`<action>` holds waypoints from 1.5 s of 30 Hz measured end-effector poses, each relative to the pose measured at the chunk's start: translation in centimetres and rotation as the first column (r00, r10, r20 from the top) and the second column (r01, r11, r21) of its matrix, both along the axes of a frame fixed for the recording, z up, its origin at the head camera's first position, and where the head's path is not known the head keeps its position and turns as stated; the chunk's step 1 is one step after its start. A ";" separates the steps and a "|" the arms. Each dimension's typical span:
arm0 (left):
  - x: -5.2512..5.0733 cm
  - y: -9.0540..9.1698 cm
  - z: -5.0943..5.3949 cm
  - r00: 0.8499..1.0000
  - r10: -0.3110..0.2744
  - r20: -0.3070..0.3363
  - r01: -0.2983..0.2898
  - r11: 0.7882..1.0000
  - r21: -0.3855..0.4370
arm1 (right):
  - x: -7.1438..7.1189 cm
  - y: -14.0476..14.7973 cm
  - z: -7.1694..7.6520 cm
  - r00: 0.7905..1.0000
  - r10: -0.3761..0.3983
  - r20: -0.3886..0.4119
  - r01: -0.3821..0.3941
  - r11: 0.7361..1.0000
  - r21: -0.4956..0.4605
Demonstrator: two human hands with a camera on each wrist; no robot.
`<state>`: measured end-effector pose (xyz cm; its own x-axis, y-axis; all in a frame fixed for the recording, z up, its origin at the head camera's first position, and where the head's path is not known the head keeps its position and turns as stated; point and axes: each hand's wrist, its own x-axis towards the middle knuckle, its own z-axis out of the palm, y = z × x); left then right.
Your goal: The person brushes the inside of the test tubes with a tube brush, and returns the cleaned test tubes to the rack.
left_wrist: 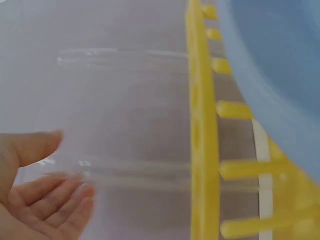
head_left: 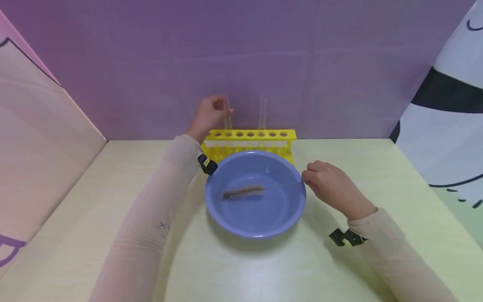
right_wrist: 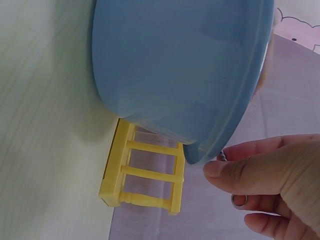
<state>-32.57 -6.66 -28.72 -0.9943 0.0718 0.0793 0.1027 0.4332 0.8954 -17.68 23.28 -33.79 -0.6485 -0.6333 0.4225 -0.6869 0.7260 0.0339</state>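
My left hand [head_left: 209, 113] is at the upper end of a clear test tube [head_left: 228, 121] that stands in the yellow test tube rack [head_left: 277, 134]. In the left wrist view the thumb and fingers [left_wrist: 75, 205] are spread apart, with the tube between them; whether the fingers touch it is unclear. My right hand [head_left: 332, 186] pinches the twisted wire handle of a test tube brush [head_left: 243, 192] at the right rim of the blue basin [head_left: 256, 235]. The brown bristle end lies inside the basin, apparently in water.
A second clear test tube [head_left: 262, 115] stands upright farther right in the rack. Close in front of the rack sits the basin, on a pale wood-grain table [head_left: 260, 272]. A purple backdrop [head_left: 241, 54] rises directly behind the rack.
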 end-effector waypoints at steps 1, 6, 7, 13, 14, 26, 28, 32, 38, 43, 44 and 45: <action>0.1 0.1 0.2 0.999 0.020 -0.028 -0.019 1.000 0.019 | 0.0 0.0 0.0 1.000 0.001 0.000 -0.001 1.000 0.000; 0.4 0.7 1.2 0.981 0.093 -0.170 -0.069 0.987 0.147 | -0.1 -0.1 -0.2 1.000 0.015 -0.027 -0.015 1.000 0.002; 0.5 0.8 1.4 0.976 0.099 -0.195 -0.067 0.984 0.165 | -0.1 0.0 -0.3 0.999 0.020 -0.041 -0.020 1.000 0.004; 1.2 2.5 2.5 0.947 0.106 -0.302 -0.039 0.975 0.219 | -0.1 0.0 -0.2 0.995 0.035 -0.088 -0.027 0.996 0.085; 1.3 2.9 2.5 0.940 0.113 -0.321 -0.042 0.975 0.220 | -0.1 0.0 -0.2 0.995 0.033 -0.090 -0.024 0.994 0.107; 1.8 7.2 1.6 0.975 0.025 -0.219 0.004 0.991 0.132 | 0.0 -0.2 0.0 0.989 0.014 -0.149 0.017 0.979 0.205; 1.6 7.5 1.2 0.984 0.014 -0.180 0.009 0.992 0.124 | -0.1 -0.3 -0.1 0.991 0.009 -0.137 0.021 0.976 0.216; 1.1 7.8 0.4 0.996 -0.003 -0.092 0.012 0.996 0.092 | -0.1 -0.5 0.0 0.992 -0.009 -0.123 0.038 0.971 0.234; 0.4 7.8 -0.4 0.998 -0.007 0.067 0.005 1.000 0.031 | -0.1 -0.7 0.1 0.990 -0.003 -0.140 0.034 0.975 0.220; -0.1 7.9 -0.8 0.986 -0.047 0.159 0.058 0.996 -0.068 | 0.0 -0.6 -0.1 0.988 0.004 -0.156 0.032 0.974 0.224; -0.2 8.0 -0.8 0.985 -0.056 0.165 0.072 0.993 -0.092 | 0.1 -0.5 -0.1 0.988 0.003 -0.152 0.032 0.974 0.225; -0.3 8.0 -0.9 0.983 -0.063 0.170 0.084 0.990 -0.114 | 0.1 -0.5 -0.1 0.989 0.001 -0.147 0.033 0.973 0.227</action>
<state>-32.82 1.34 -29.61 -0.9845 0.1442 -0.0996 -0.0069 0.5358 0.8443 -17.56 22.80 -33.88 -0.6016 -0.7140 0.3583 -0.6508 0.6981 0.2985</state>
